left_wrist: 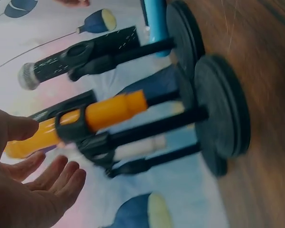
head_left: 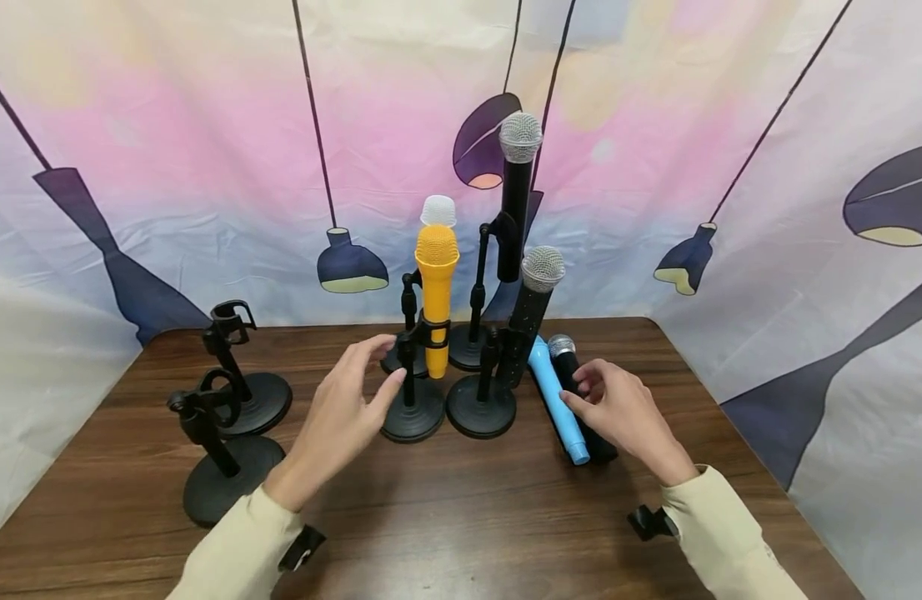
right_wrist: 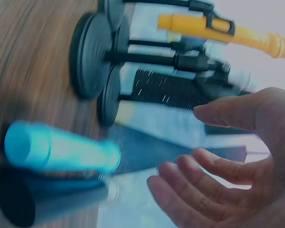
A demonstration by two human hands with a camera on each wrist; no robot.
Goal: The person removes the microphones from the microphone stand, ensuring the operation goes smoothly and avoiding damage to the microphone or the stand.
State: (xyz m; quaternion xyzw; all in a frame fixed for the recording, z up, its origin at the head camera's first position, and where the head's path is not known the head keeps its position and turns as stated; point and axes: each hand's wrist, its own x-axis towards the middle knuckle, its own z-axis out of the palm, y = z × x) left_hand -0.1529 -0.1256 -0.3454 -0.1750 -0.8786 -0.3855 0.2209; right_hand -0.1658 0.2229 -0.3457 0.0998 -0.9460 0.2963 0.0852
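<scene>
My left hand (head_left: 346, 414) is held with relaxed, parted fingers just left of the yellow microphone (head_left: 436, 283), which stands upright in the clip of a black desk stand (head_left: 413, 412). In the left wrist view nothing lies between thumb and fingers. My right hand (head_left: 618, 408) hovers by a light blue microphone (head_left: 557, 400) and a black microphone (head_left: 566, 354), both lying on the table. Its fingers are loosely bent, and the right wrist view shows them apart from both. Left of these, a speckled black microphone (head_left: 531, 312) leans in another stand (head_left: 482, 407).
Behind, a tall black microphone (head_left: 516, 200) and a white microphone (head_left: 438, 211) stand in further stands. Two stands with bare clips, one behind (head_left: 260, 402) and one nearer (head_left: 232, 479), are at the left of the wooden table (head_left: 461, 533). A printed cloth (head_left: 228, 100) hangs beyond the back edge.
</scene>
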